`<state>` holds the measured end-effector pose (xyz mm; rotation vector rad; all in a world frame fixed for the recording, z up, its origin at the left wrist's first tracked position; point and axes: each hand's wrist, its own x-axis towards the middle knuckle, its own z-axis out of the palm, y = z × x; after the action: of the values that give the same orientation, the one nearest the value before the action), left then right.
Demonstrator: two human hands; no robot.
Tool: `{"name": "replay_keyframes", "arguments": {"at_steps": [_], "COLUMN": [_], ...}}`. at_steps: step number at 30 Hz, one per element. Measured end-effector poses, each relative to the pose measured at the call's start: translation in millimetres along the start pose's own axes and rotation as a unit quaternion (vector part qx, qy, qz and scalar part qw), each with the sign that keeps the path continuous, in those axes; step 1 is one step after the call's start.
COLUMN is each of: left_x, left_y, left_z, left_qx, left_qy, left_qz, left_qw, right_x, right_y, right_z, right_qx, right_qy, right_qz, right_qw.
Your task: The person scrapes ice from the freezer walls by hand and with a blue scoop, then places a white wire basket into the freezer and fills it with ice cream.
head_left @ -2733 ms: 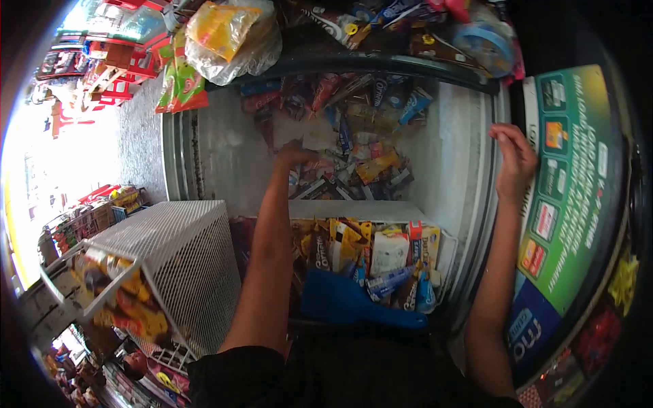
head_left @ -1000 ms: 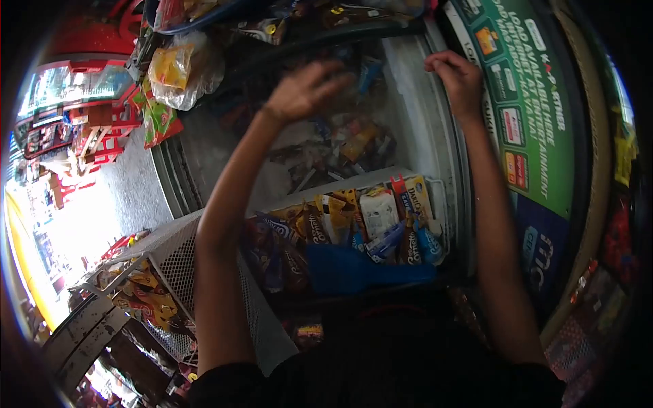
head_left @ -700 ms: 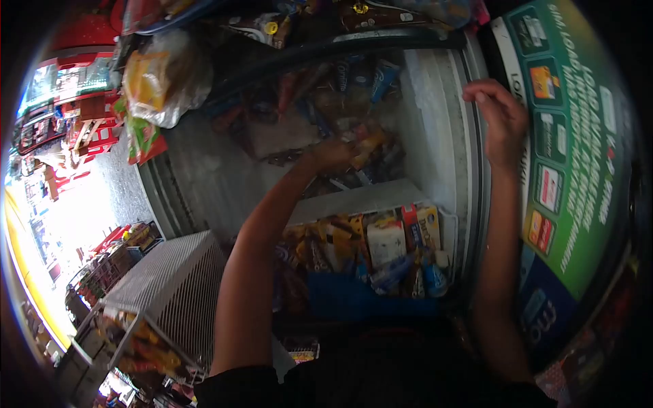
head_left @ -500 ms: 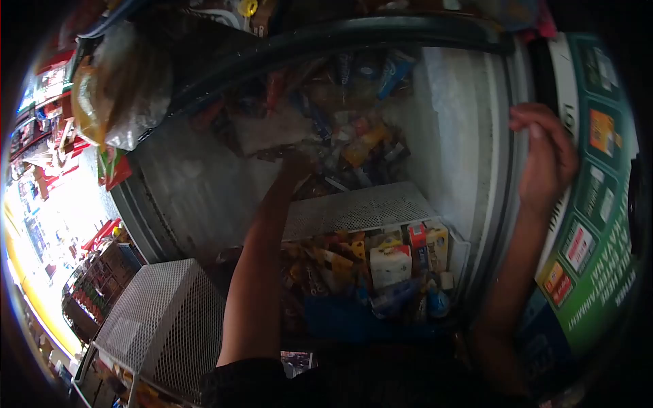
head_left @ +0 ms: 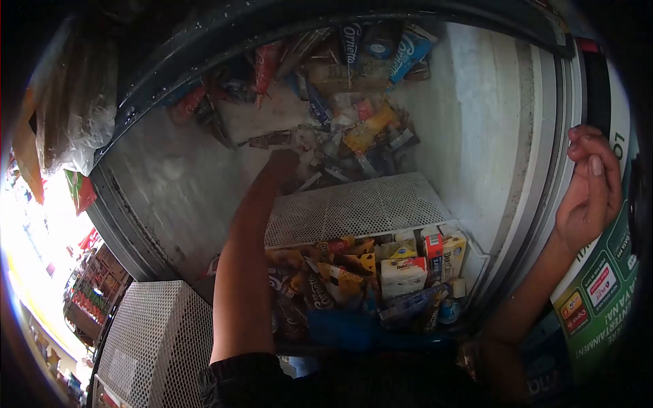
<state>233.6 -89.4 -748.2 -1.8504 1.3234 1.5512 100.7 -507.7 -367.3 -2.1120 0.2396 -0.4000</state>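
Beyond the white perforated metal basket [head_left: 354, 204] in the open chest freezer, the left hand [head_left: 283, 162] is down among small loose wrapped packets [head_left: 333, 167], beside a slim brown wrapped bar [head_left: 270, 139]. Its fingers are hidden, so I cannot tell how wide the grip is or whether it holds anything. The packets lie in a jumbled heap on the far side of the basket, with a crumpled yellow packet [head_left: 371, 130] among them. Farther beyond the basket are a blue paper-wrapped cone [head_left: 411, 54] and a red pointed cone [head_left: 265, 66].

To the right of the basket, the right hand [head_left: 590, 190] is by the freezer's pale rim [head_left: 561, 136], fingers loosely curled, nothing visible in it; whether it touches the rim I cannot tell. Inside the basket are upright wrapped ice creams and a white box with a red edge [head_left: 403, 275]; at its near side lies a blue plastic object [head_left: 343, 328].

The packets look light, with thin, soft wrappers probably slick from frost and firm contents that could snap if bent. A pinch across the middle of one should hold best; a wrapper's end might slip or tear. The cones look more fragile at the tip, so the wide end seems safer.
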Motion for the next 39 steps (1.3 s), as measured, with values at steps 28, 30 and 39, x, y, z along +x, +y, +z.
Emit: {"name": "replay_keyframes", "arguments": {"at_steps": [28, 30, 39], "left_x": [-13, -11, 21], "left_y": [0, 13, 43], "left_z": [-16, -16, -13], "left_qx": [-0.192, -0.035, 0.1], "left_qy": [0.297, 0.299, 0.321], "left_qz": [-0.031, -0.047, 0.068], "left_qw": [0.935, 0.953, 0.939], "right_x": [-9, -10, -9], "right_y": [4, 4, 4], "right_z": [-9, -8, -12], "right_qx": [-0.006, -0.027, 0.007], "right_qy": [0.012, 0.013, -0.001], "right_qz": [0.082, 0.093, 0.103], "right_qw": [0.997, 0.995, 0.995]}}
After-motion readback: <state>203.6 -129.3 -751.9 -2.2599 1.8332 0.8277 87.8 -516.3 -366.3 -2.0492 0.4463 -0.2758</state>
